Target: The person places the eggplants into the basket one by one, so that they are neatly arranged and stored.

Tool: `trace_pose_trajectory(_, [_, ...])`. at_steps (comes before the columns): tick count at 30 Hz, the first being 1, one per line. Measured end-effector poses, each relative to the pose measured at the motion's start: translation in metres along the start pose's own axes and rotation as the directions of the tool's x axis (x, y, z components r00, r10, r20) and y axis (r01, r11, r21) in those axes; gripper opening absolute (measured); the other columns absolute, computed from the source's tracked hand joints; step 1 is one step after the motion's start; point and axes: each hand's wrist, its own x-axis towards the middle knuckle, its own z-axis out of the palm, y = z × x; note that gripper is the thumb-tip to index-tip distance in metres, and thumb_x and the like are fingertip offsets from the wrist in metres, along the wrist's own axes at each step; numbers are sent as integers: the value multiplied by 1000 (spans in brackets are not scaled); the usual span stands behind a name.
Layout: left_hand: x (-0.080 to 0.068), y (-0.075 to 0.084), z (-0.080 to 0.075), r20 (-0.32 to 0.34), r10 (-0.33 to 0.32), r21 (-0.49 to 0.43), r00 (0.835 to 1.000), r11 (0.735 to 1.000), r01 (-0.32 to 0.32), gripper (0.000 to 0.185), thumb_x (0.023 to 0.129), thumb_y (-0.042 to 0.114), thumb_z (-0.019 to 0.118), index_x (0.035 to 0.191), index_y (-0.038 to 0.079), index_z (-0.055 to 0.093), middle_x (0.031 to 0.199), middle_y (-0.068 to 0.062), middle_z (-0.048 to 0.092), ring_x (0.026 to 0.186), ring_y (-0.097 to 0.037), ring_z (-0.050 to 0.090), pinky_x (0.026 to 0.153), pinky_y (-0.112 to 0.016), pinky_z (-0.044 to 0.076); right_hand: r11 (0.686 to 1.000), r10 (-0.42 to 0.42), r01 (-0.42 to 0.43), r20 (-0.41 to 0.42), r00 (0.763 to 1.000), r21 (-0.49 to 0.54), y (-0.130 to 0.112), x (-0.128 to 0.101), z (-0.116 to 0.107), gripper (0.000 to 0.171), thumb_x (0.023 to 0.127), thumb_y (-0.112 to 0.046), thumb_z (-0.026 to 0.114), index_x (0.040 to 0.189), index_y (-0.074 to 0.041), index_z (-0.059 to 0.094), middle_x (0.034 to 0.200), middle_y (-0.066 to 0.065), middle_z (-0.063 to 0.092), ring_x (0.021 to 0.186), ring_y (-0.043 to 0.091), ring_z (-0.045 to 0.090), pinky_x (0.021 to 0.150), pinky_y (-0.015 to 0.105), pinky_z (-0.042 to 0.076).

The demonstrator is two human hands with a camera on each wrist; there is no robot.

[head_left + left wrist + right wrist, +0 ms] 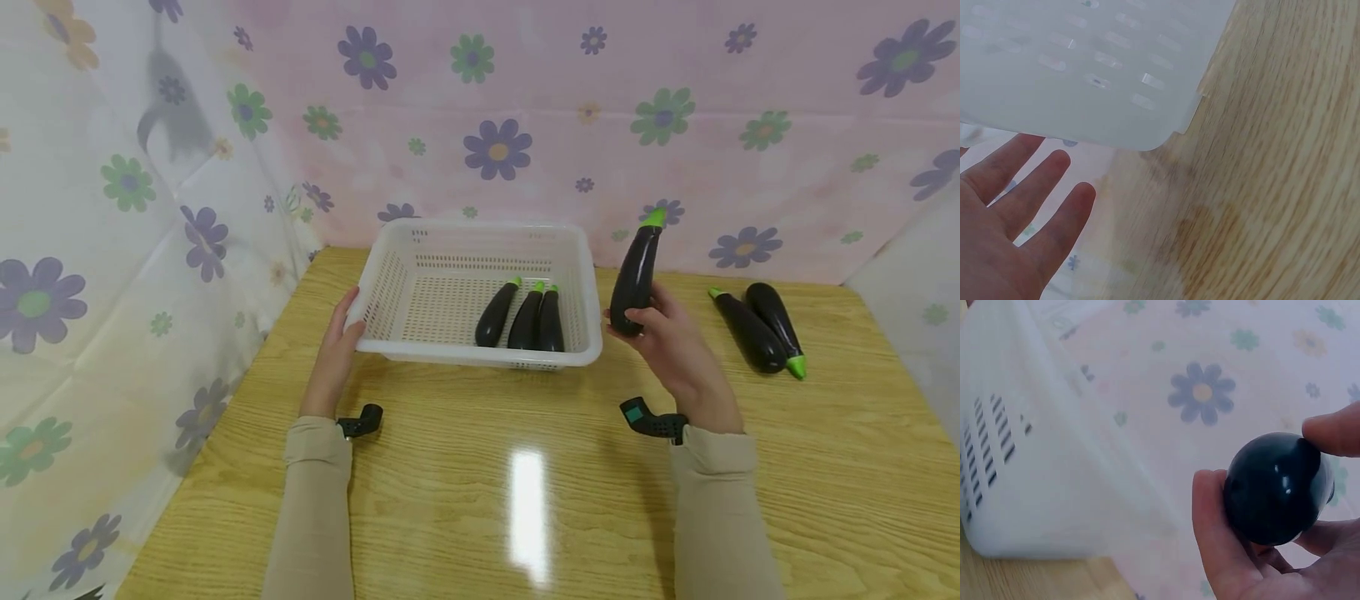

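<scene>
The white plastic basket (480,355) stands on the table with three dark eggplants (495,315) toward its right side. At its left end, my left hand (334,350) rests against the rim; in the left wrist view the fingers (1060,231) are spread and fairly straight beside the rim. My right hand (671,342) grips another eggplant (635,271) by its thick end, just right of the basket, with its green stem end pointing up. From the right wrist view, the rounded bottom of this eggplant (1275,490) shows between thumb and fingers.
Two more eggplants (750,333) lie side by side on the wooden table (450,483) to the right, their green ends pointing opposite ways. A flower-patterned cloth (555,150) hangs behind the table and along its left side.
</scene>
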Motion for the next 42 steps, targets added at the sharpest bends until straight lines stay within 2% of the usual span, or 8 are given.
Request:
trace_pose_trajectory(7, [-2,3,0,0,2,3,1000,1000,-2,48,95,25,37,140,38,21,144,2,21,126,-20,26,101,-46,17,999,31,-28,75,997,-33,0,13,24,57,92,1,39,142,-14,15,138,15,16,116,35,37,93,38,37])
trace_pose_trajectory(13, [-1,-2,-2,-5,0,-4,1000,1000,0,48,95,25,38,139,39,23,144,2,23,126,-20,28,101,-45,17,969,134,-114,78,988,-219,-5,32,40,55,93,-14,44,142,-16,17,140,7,19,122,25,32,99,42,26])
trace_pose_trajectory(17, [0,-5,-2,-10,12,0,1000,1000,-12,47,95,27,38,138,41,24,143,3,24,126,-19,28,101,-45,18,932,175,-146,58,983,-332,-9,44,49,58,92,-20,47,142,-15,17,139,9,22,121,23,32,98,43,28])
trace_pose_trajectory(20, [1,-6,-3,-7,11,5,1000,1000,-11,47,95,28,38,137,42,24,143,4,23,126,-19,28,101,-47,18,881,196,-161,33,980,-446,-12,54,55,61,91,-27,49,142,-18,17,136,9,28,118,22,38,97,42,30])
trace_pose_trajectory(26, [0,-2,-3,-7,-8,15,1000,1000,9,47,95,26,38,138,40,24,144,5,22,127,-19,26,101,-47,17,734,265,-201,1,964,-648,-14,74,64,65,89,-37,52,142,-20,19,134,6,36,114,21,44,94,42,34])
trace_pose_trajectory(34, [-9,15,1,11,-7,7,1000,1000,7,50,95,21,36,141,33,21,145,0,21,127,-21,25,102,-47,17,643,382,-259,9,924,-721,-2,101,83,64,90,-25,49,143,-18,14,134,15,34,113,29,44,86,43,42])
trace_pose_trajectory(38, [-10,16,1,14,-2,-12,1000,1000,2,50,95,20,36,141,32,21,143,-1,23,126,-21,28,102,-45,18,573,426,-265,5,905,-775,7,113,96,65,89,-27,49,143,-16,14,137,13,31,108,27,49,82,42,45])
trace_pose_trajectory(42, [-9,15,1,20,16,-14,1000,1000,-15,51,95,19,36,142,30,20,143,-4,23,126,-23,28,102,-46,18,531,461,-263,13,887,-806,14,125,110,67,88,-28,50,143,-15,14,141,11,25,104,25,52,80,41,46])
